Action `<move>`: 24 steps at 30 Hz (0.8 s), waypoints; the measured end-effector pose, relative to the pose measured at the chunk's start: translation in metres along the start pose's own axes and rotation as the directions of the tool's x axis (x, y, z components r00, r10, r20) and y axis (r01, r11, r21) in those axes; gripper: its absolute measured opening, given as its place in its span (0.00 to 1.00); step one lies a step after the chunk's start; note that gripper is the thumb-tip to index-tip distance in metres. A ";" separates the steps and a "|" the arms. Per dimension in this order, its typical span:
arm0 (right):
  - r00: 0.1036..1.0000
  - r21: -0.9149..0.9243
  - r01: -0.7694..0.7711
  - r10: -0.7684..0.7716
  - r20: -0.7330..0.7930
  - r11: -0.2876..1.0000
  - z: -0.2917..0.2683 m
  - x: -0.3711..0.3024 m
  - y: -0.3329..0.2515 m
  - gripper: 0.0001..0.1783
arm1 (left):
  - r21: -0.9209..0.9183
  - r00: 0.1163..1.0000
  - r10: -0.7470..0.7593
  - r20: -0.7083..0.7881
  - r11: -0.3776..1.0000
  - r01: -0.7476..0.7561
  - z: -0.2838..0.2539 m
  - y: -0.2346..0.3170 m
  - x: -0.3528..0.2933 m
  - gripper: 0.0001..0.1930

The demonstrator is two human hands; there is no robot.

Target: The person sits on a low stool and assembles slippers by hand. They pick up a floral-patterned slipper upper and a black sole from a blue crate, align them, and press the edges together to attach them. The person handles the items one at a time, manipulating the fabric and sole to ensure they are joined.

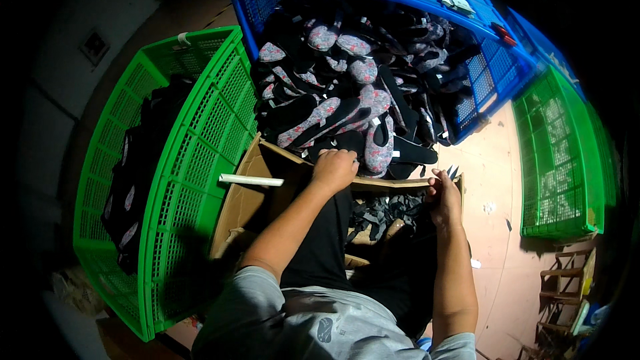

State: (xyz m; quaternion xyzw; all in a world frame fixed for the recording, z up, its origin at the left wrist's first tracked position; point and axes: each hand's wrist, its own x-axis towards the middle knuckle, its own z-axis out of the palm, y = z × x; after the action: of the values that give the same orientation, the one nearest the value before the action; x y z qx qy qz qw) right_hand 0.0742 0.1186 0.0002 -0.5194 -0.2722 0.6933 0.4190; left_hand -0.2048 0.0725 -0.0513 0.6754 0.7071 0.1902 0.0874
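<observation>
Grey cloth shoes with a red-flecked pattern and black linings (380,147) lie heaped in front of me. At the near edge of this heap, my left hand (337,168) has its fingers curled onto a black part of a cloth shoe (347,141); the fingertips are partly hidden. Further right, my right hand (445,199) is closed around small scissors (454,172), whose dark blades point up past the fingers. Both hands are above the far rim of an open cardboard box (243,203). Dark fabric scraps (390,212) lie inside it.
A big blue crate (487,83) on its side holds the heap. To the left stands a green crate (193,180) with dark items inside. Another green crate (550,153) is on the right, with a small wooden rack (563,287) nearer. A white tube (250,180) sticks out by the box.
</observation>
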 end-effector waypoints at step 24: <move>0.999 0.009 0.020 -0.019 -0.040 1.000 -0.009 0.005 0.002 0.15 | -0.003 1.000 -0.015 -0.012 1.000 0.015 0.000 0.000 0.000 0.13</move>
State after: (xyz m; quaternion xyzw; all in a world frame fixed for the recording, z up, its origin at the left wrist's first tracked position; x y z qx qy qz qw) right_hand 0.0811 0.1210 -0.0067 -0.5283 -0.2657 0.6800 0.4335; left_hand -0.2051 0.0726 -0.0515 0.6686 0.7126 0.1945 0.0855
